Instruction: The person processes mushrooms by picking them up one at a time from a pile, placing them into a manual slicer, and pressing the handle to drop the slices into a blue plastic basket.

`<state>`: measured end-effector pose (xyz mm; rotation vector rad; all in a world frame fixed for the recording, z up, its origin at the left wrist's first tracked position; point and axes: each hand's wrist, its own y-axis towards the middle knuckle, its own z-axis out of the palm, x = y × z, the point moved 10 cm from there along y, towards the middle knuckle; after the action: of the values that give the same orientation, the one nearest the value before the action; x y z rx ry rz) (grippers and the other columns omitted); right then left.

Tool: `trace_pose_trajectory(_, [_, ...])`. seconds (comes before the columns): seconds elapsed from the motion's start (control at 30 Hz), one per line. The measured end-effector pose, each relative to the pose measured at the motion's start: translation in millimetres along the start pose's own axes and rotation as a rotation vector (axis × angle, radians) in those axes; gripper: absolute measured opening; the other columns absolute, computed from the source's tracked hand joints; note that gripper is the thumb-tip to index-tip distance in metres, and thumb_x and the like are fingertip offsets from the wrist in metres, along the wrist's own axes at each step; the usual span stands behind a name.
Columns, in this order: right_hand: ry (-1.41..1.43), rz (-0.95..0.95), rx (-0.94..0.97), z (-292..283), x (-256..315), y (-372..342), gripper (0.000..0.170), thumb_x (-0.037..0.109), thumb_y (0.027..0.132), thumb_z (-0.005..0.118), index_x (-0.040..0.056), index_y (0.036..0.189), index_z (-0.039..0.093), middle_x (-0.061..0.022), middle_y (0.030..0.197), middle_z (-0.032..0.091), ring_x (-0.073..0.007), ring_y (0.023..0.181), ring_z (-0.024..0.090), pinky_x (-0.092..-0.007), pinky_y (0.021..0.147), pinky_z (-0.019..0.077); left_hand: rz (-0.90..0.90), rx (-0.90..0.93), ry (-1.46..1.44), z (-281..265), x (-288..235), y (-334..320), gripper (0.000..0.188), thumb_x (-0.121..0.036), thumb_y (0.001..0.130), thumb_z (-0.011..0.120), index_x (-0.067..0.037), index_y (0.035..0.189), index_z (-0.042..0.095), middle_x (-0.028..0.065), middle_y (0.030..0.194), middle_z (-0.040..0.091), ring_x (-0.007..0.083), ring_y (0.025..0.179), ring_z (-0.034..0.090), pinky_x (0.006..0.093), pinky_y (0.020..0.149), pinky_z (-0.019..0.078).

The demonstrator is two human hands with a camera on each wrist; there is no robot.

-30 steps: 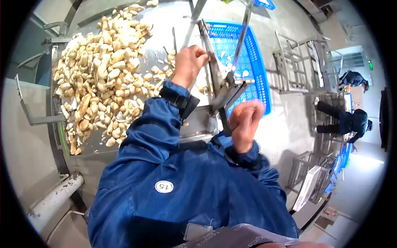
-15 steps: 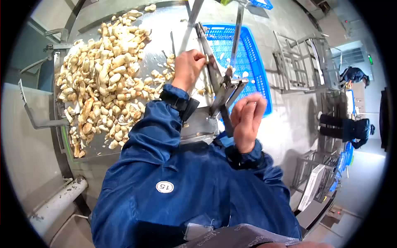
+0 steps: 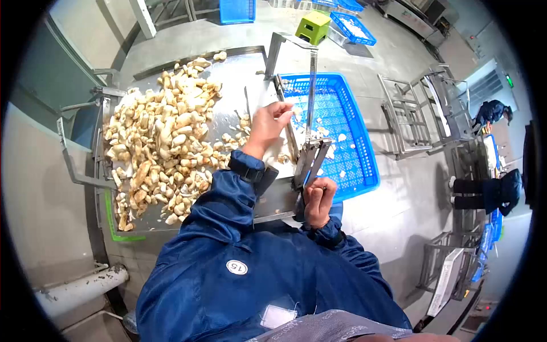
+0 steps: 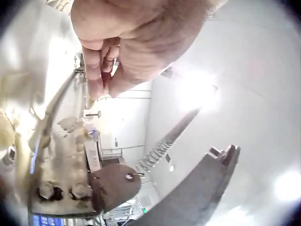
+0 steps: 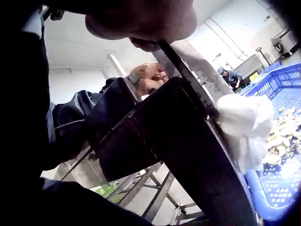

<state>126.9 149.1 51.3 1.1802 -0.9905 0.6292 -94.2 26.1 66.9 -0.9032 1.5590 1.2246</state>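
In the head view my left hand is at the near side of a metal cutter frame, beside the basket edge. Thumb and fingertips come together in the left wrist view; whether a piece is between them cannot be told. The right hand curls over the near end of the cutter's lever, and in the right wrist view its palm is above the dark metal bar. A large heap of pale mushroom pieces covers the left of the steel table.
A blue basket with scattered white pieces is right of the cutter. A coiled spring stands over the cutter. Farther off are a green stool, metal racks and two people in dark blue at the right.
The view has shifted, so the table and basket appear lower. The right hand has come in from beside the lever to its end, and the cutter's long bar looks lower. The left hand remains by the cutter.
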Motion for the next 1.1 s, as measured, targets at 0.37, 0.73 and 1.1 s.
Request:
trace_pose_trajectory(0.37, [-0.012,-0.005,0.088,8.5,6.6,5.5,0.008,0.013,0.102,0.042,0.0089,0.109,0.04,-0.0018,0.079,0.043,-0.0075,0.059,0.037,-0.0223,0.05,0.0334,-0.205,-0.017,0.713,-171.1,-35.5,-54.0,0.02,-0.019,0.084,0.068,-0.005,0.097,0.073,0.0102,0.08,0.071,0.0157,0.066,0.066,0.029,0.062,0.051])
trace_pose_trajectory(0.73, [-0.005,0.014,0.1,5.7,6.4,4.7,0.014,0.015,0.102,0.045,0.0039,0.111,0.042,-0.005,0.081,0.051,-0.0082,0.064,0.045,-0.0221,0.06,0.0397,-0.207,0.134,1.238,-134.6,-9.3,-74.0,0.015,-0.02,0.084,0.067,-0.01,0.095,0.068,0.0113,0.088,0.067,0.0303,0.086,0.065,0.0403,0.075,0.0515])
trace_pose_trajectory(1.1, [-0.04,0.033,0.069,1.7,2.4,1.7,0.011,0.007,0.1,0.045,0.0044,0.11,0.042,-0.0058,0.083,0.051,-0.0103,0.068,0.048,-0.0249,0.063,0.042,0.045,-0.108,0.622,-15.3,3.2,-4.5,0.027,-0.029,0.083,0.07,-0.004,0.094,0.068,0.0158,0.082,0.069,0.0309,0.076,0.068,0.0382,0.069,0.0526])
